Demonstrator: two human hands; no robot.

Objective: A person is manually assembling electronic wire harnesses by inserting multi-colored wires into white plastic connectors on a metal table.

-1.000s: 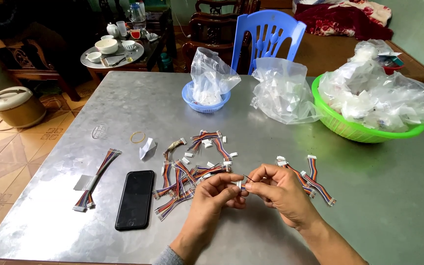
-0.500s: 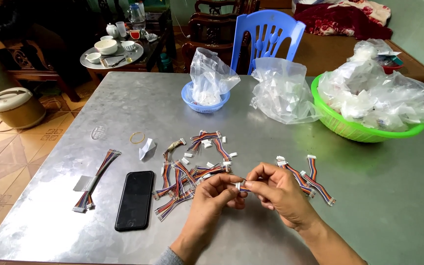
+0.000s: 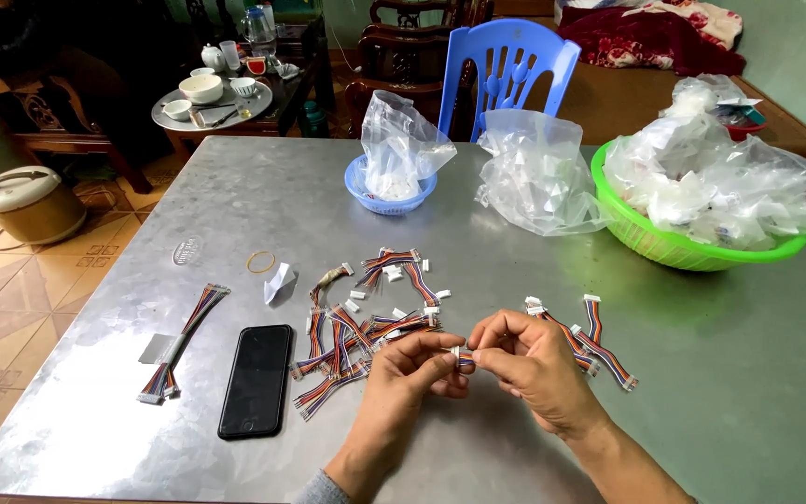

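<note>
The person's left hand and right hand meet just above the tabletop, near its front edge. Both are nearly closed, thumb and forefinger of each pinched onto one short cable with a small white plug at its end. Most of the cable is hidden between the fingertips, so how the wires run inside the grip cannot be told.

Judging by its look, the cable is very light and limp: a flat run of thin coloured wires that would bend at any touch and would not hold a shape. The white plug is the only stiff part, hard plastic and probably a little slick, small enough to need fingertips, not a full grasp. The plug body seems the sensible place to hold, since pulling on the wires could strain them where they enter it.

A loose pile of cables of the same kind lies just left of the hands, and a few more cables lie to the right. A black phone lies face up beside the pile, with a longer bundle further left. At the far side stand a blue bowl, a clear bag and a green basket of bags.
</note>
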